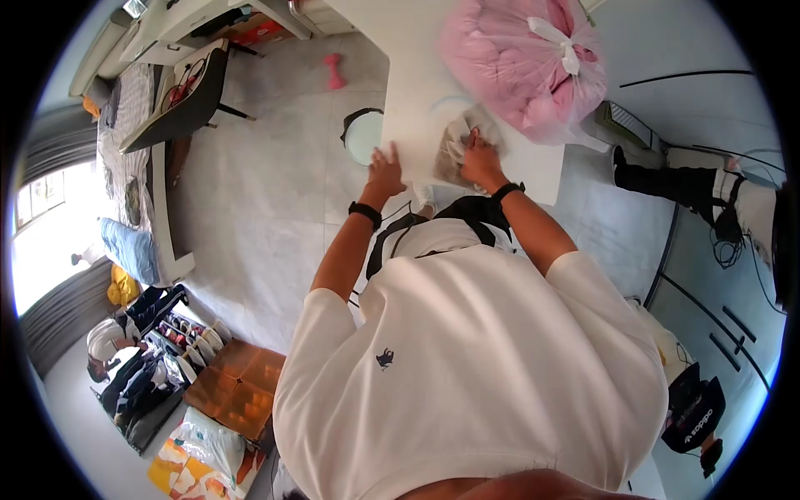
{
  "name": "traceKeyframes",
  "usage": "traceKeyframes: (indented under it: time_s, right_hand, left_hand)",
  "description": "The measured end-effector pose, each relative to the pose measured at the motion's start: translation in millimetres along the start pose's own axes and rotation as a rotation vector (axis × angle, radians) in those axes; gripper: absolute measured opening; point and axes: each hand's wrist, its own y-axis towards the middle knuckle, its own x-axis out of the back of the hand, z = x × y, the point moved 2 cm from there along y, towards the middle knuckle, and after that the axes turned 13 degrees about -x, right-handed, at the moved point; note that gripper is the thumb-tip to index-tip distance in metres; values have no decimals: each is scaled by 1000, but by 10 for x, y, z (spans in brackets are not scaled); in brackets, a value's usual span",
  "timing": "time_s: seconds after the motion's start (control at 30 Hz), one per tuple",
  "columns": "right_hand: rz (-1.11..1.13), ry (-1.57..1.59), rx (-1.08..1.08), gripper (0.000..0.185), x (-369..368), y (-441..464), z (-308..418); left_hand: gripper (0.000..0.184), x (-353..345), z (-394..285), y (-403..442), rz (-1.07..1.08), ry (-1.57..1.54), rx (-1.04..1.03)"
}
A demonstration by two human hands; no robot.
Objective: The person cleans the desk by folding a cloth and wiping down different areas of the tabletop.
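A crumpled beige cloth [454, 150] lies on the white table [417, 108] near its front edge. My right hand [482, 162] presses down on it with bent fingers and grips part of its folds. At the table's left corner, my left hand [385, 173] is held with its fingers spread and nothing in it; whether it touches the edge I cannot tell. Just beyond the cloth sits a large clear plastic bag [521, 62] full of pink material, tied in a white knot. A faint curved mark shows on the tabletop between cloth and bag.
Beside the table's left edge stands a round pale container [364, 137] with a dark rim. A pink dumbbell [333, 72] is on the grey tiled floor. A dark chair [179, 100] stands farther left. Another person's dark-clad leg [667, 177] reaches in at the right.
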Motion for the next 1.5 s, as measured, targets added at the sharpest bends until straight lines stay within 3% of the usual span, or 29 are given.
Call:
traceKeyframes:
  time_s: [0.03, 0.1, 0.13, 0.2, 0.33, 0.4, 0.43, 0.5, 0.57, 0.63, 0.7, 0.73, 0.77, 0.8, 0.83, 0.93, 1.1, 1.17, 1.2, 1.3, 1.33, 1.4, 1.5]
  right_hand:
    - [-5, 52, 21, 95, 7, 34, 78]
    - [-52, 91, 114, 93, -22, 193, 219]
    - [-73, 85, 153, 92, -80, 312, 270]
    - [-159, 107, 256, 91, -205, 544, 402]
    - [-39, 167, 305, 83, 475, 246, 979]
    - [-32, 184, 349, 79, 583, 243, 1131]
    - [-24, 308, 360, 71, 588, 263, 1163]
    - [9, 414, 387, 64, 352, 408, 1139]
    - [-297, 228, 400, 54, -153, 838, 1085]
    - [-120, 284, 341, 54, -177, 947, 953]
    - [140, 412, 187, 56, -183, 1002, 702]
    - [207, 478, 114, 58, -208, 1005, 531]
    - [259, 518, 46, 60, -235, 994, 335]
    - [92, 676, 105, 54, -7, 580, 243]
    - [134, 600, 27, 55, -73, 543, 149]
    - [131, 369, 197, 57, -211, 399, 19]
    - [148, 211, 499, 51, -499, 259, -58]
    - [187, 36, 509, 51, -490, 352, 26]
    - [84, 46, 596, 52, -410, 335, 109]
    - [102, -26, 595, 64, -414, 562, 299]
    - [82, -16, 572, 72, -451, 657, 328]
    - [43, 20, 516, 88, -441, 782, 400]
    - [79, 11, 380, 102, -60, 682, 525]
  left_hand:
    - [126, 1, -76, -56, 8, -1, 10]
    - [119, 66, -242, -110, -220, -85, -231]
    - [119, 45, -260, -93, -219, -84, -224]
    - [108, 15, -323, -51, -301, -251, -505]
    - [108, -210, -220, 26, -287, -219, -441]
    - [106, -156, -178, 1, -173, -184, -334]
    - [103, -180, -89, 114, -111, 4, -311]
    - [100, -93, 45, 285, -152, 82, -234]
    - [93, 120, 142, 531, -159, 108, -177]
    - [86, 159, 310, 725, -260, 81, -158]
    - [84, 287, 463, 906, -146, -171, -60]
    - [85, 490, 371, 770, -92, -62, -31]
    - [87, 659, 229, 638, -29, 45, -8]
    - [90, 430, 132, 712, -128, -24, 74]
    - [93, 296, 76, 804, -230, -56, 118]
    - [85, -81, -139, 700, -427, 89, 117]
    - [71, -517, -538, 293, -504, 130, 89]
    - [70, -537, -729, 137, -362, 108, 81]
    - [80, -519, -789, 77, -338, 42, 57]
    - [94, -567, -861, 140, -203, 24, 76]
    - [114, -403, -860, 94, -77, -24, 45]
    - [135, -300, -785, 196, 63, -172, 44]
    - [138, -196, -708, 304, -8, -267, 77]
